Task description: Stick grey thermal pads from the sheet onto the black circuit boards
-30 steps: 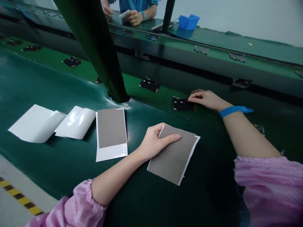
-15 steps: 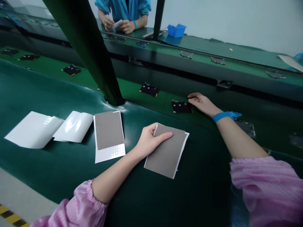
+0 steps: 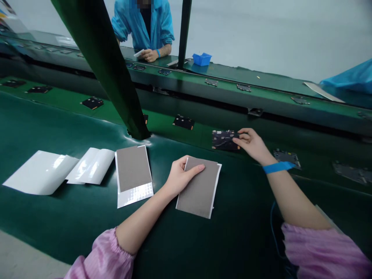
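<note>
Left hand (image 3: 180,177): closed on a grey sheet (image 3: 195,195) with white edging; thumb on top, other fingers mostly hidden behind it. Cannot tell whether the sheet's lower edge touches the tabletop (image 3: 162,248).
Right hand (image 3: 252,146): thumb and fingers pinching the right edge of a dark board (image 3: 222,141); that edge is partly covered by the fingertips.
Dark board: at the green strip (image 3: 162,130) beyond the tabletop; glare blurs its face. Cannot tell if it is fully raised.
Right forearm: covers part of another board (image 3: 286,157); blue wristband (image 3: 279,167) overlaps it too.
Second grey sheet (image 3: 133,166): left of the held one, on a longer white backing; glare on the bare end.
White sheets (image 3: 37,172): farther left, curled; their overlap makes the count uncertain.
Green post (image 3: 116,73): hides most of one board (image 3: 145,118) at its foot.
Co-worker: blue jacket (image 3: 159,23), cut off at top; one hand (image 3: 150,55) at a small white piece (image 3: 138,53), its details unclear.
</note>
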A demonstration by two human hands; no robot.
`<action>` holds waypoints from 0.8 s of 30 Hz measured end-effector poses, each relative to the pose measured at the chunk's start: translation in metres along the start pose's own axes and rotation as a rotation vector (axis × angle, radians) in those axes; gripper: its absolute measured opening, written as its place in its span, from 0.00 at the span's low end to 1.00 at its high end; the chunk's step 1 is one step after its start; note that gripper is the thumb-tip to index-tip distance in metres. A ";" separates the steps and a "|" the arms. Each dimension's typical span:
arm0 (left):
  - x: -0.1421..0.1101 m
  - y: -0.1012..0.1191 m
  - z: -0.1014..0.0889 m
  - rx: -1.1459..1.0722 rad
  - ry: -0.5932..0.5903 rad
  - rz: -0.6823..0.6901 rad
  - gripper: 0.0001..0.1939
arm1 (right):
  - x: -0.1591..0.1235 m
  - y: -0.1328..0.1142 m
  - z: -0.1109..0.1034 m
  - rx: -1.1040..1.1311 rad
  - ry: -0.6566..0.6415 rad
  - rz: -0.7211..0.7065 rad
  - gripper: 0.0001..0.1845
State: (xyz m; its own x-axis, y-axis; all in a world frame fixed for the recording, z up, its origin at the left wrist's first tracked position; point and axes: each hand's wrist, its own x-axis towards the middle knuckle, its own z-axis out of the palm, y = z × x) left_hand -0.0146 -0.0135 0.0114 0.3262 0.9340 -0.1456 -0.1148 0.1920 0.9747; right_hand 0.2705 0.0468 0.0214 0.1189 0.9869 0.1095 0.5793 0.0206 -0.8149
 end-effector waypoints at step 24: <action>0.002 -0.005 -0.001 0.005 0.137 0.055 0.15 | -0.049 -0.081 0.038 -0.195 -0.296 -0.253 0.23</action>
State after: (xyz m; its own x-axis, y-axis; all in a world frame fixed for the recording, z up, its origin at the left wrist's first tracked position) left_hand -0.0146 -0.0123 0.0062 0.1881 0.9755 -0.1138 -0.1243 0.1386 0.9825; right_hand 0.1870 0.0027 0.0602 -0.2660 0.9587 0.1011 0.7052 0.2650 -0.6576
